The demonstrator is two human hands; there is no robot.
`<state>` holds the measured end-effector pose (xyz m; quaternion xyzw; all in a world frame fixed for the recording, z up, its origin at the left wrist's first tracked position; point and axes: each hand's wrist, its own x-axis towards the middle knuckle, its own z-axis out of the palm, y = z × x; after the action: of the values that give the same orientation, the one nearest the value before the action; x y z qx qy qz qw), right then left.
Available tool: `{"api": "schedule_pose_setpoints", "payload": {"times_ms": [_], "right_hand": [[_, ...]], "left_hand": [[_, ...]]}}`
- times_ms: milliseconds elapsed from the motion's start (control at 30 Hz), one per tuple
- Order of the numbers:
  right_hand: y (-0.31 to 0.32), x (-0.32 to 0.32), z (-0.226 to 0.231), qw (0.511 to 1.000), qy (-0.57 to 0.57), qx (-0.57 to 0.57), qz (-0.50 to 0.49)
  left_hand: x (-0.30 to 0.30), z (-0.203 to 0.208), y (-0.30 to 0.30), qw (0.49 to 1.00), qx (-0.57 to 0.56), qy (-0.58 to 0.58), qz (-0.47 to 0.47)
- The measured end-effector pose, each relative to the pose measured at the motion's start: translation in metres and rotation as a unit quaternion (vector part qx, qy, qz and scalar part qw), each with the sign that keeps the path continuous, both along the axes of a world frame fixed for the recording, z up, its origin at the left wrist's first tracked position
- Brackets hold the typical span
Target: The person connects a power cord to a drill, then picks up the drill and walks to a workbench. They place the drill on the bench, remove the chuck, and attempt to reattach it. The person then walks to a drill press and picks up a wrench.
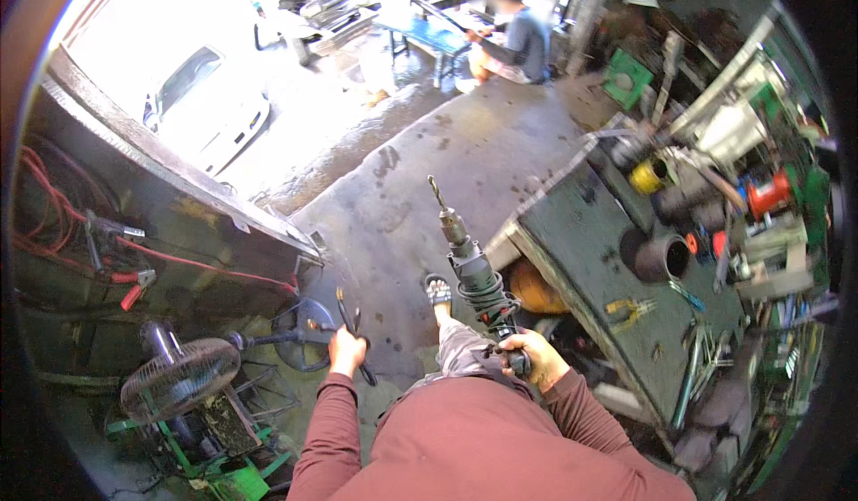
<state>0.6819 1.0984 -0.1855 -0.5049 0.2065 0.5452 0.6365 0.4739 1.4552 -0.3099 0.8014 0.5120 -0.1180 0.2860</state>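
Observation:
My right hand (542, 360) is closed round the rear handle of a power drill (474, 269). A long twist bit stands in its chuck, pointing up and away over the floor, and a dark cord is wound round its body. On the left, my left hand (347, 351) is closed on a slim dark tool with black arms (367, 374) and a brownish tip; its exact kind is too small to tell. The two hands are apart, in front of my body.
At right stands a dark metal workbench (572, 233) with yellow-handled pliers (630, 310), a pipe piece (663, 256) and wrenches. A pedestal fan (180, 378) is at lower left, near red cables (214, 267). Beyond the concrete floor (384, 206), another person (520, 41) sits by a blue bench (424, 34).

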Motion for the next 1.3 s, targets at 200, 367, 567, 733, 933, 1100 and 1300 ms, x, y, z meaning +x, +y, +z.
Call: {"api": "schedule_pose_setpoints", "payload": {"times_ms": [200,367,567,733,933,1100,1300], "right_hand": [[0.107,0.139,-0.015,0.998,0.009,-0.034,0.044],[0.182,0.251,-0.036,0.994,0.008,-0.091,0.064],[0.271,0.363,-0.077,0.989,0.087,-0.110,0.043],[0.338,0.442,-0.082,0.980,0.113,-0.164,0.023],[0.409,0.507,-0.078,0.978,0.099,-0.183,0.036],[0.464,0.569,-0.099,0.977,0.096,-0.188,0.030],[0.538,0.646,-0.110,0.966,0.077,-0.226,0.103]], "left_hand": [[-0.083,-0.071,0.023,0.958,-0.186,0.117,0.187],[-0.091,-0.099,0.034,0.929,-0.217,0.147,0.261],[0.014,-0.135,0.104,0.908,-0.248,0.111,0.319],[0.145,-0.132,0.261,0.942,-0.226,0.108,0.224],[0.284,-0.010,0.454,0.983,-0.028,0.051,0.173],[0.340,0.004,0.554,0.987,0.050,-0.014,0.154],[0.372,0.006,0.560,0.976,-0.003,-0.021,0.216]]}}
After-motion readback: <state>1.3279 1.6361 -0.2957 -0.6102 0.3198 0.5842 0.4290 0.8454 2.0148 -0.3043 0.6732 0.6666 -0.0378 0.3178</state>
